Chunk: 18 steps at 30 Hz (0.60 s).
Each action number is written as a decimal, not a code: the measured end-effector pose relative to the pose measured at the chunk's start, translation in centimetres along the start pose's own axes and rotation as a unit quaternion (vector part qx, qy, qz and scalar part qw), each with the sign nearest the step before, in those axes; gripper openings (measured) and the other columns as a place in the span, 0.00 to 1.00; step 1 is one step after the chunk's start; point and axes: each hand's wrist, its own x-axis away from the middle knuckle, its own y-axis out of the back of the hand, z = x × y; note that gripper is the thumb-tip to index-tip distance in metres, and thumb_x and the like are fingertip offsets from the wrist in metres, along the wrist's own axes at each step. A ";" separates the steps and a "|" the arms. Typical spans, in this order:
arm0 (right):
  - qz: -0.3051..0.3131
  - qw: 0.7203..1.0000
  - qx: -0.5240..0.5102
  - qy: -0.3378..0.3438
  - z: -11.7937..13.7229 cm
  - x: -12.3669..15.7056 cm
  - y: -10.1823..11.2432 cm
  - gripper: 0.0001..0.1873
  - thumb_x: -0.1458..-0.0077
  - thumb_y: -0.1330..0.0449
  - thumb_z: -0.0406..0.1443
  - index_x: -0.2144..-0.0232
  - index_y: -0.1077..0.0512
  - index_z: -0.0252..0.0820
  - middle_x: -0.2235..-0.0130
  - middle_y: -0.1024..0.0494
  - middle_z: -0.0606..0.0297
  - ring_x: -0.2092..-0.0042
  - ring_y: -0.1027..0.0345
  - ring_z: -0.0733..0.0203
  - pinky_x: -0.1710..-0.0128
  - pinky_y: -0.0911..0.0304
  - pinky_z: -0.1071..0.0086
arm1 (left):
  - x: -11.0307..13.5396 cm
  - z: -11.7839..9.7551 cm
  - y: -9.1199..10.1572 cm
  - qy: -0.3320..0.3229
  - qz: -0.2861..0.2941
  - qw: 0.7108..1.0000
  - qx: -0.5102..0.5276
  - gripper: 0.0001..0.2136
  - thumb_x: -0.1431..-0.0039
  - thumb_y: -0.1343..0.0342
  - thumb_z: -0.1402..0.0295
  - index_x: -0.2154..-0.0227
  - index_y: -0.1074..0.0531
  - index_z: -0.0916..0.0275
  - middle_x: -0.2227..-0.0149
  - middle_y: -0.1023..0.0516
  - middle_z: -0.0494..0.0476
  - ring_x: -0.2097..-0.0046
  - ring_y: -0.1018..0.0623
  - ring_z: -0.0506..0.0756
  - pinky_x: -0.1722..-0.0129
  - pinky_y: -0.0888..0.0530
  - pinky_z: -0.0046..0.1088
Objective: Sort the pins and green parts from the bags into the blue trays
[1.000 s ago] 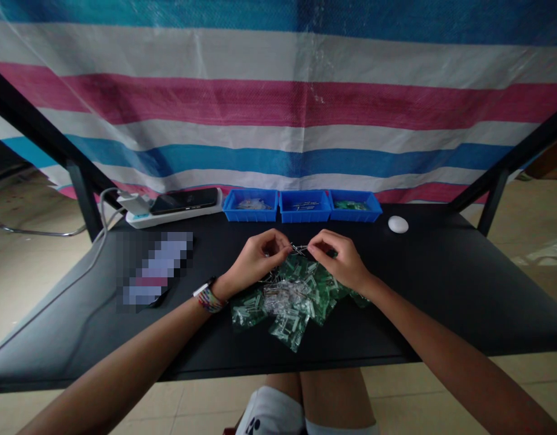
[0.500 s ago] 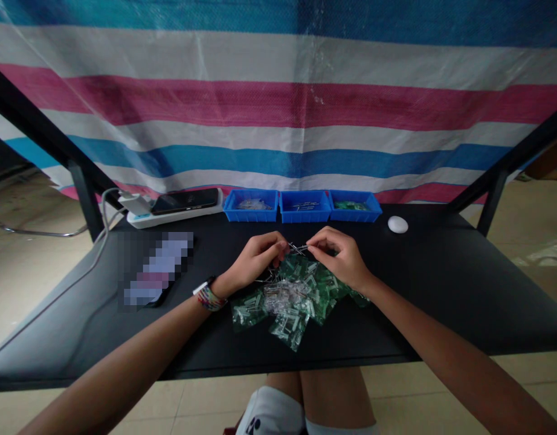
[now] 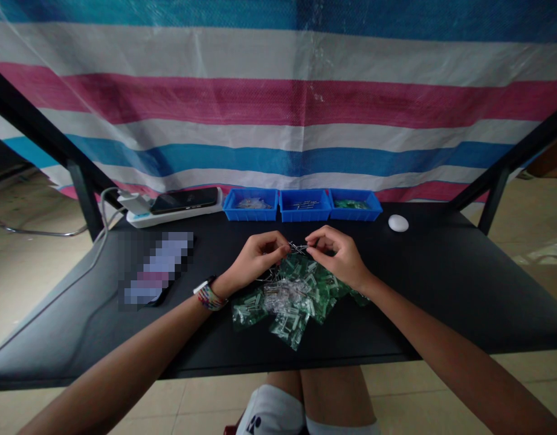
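My left hand (image 3: 260,257) is closed in a pinch at the left end of a few thin metal pins (image 3: 298,248) that lie crossed between my hands. On the other side, my right hand (image 3: 336,252) pinches the right end of these pins between thumb and fingertips. Whether they are screws or plain rods is too small to tell. Below my hands spreads a pile of small green plastic bags (image 3: 324,296) with pale slim pieces inside. Clear bags (image 3: 285,296) lie in the middle of it. More loose pins (image 3: 272,275) show beside my left wrist, partly hidden.
Three blue bins stand in a row at the back: one with clear pieces (image 3: 232,211), one with metal pins (image 3: 285,212), one with green bags (image 3: 373,211). A white oval object (image 3: 398,223), a power strip (image 3: 179,215) with a phone (image 3: 188,199), and a blurred phone (image 3: 163,269) surround the black table.
My right hand's fingers have shifted and loosened slightly around the pins. My left hand has barely moved, and the bags lie as before.
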 end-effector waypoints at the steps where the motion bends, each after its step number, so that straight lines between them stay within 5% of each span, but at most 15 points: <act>1: 0.005 1.000 -0.004 -0.010 0.1 0.0 0.0 0.06 0.41 0.31 0.37 0.60 0.22 0.45 0.63 0.20 0.64 0.68 0.28 0.62 0.69 0.32 0.68 | 0.0 -0.1 0.0 -0.004 -0.004 1.000 -0.002 0.16 0.34 0.36 0.56 0.69 0.25 0.65 0.72 0.27 0.51 0.72 0.28 0.49 0.71 0.32 0.24; 8: 0.034 0.998 -0.017 -0.054 0.8 0.0 0.4 0.13 0.33 0.39 0.42 0.68 0.23 0.42 0.68 0.21 0.65 0.72 0.31 0.64 0.72 0.39 0.69 | 0.1 -0.1 0.1 -0.029 -0.022 0.999 -0.030 0.15 0.34 0.36 0.58 0.69 0.24 0.66 0.72 0.25 0.53 0.71 0.28 0.50 0.70 0.32 0.25; 18: 0.036 0.997 -0.029 -0.058 0.5 0.1 -0.1 0.10 0.39 0.33 0.40 0.69 0.23 0.42 0.71 0.23 0.66 0.71 0.31 0.62 0.71 0.38 0.68 | 0.2 0.1 0.0 -0.032 -0.032 0.997 -0.065 0.15 0.33 0.37 0.59 0.69 0.24 0.66 0.72 0.23 0.53 0.70 0.28 0.49 0.70 0.32 0.24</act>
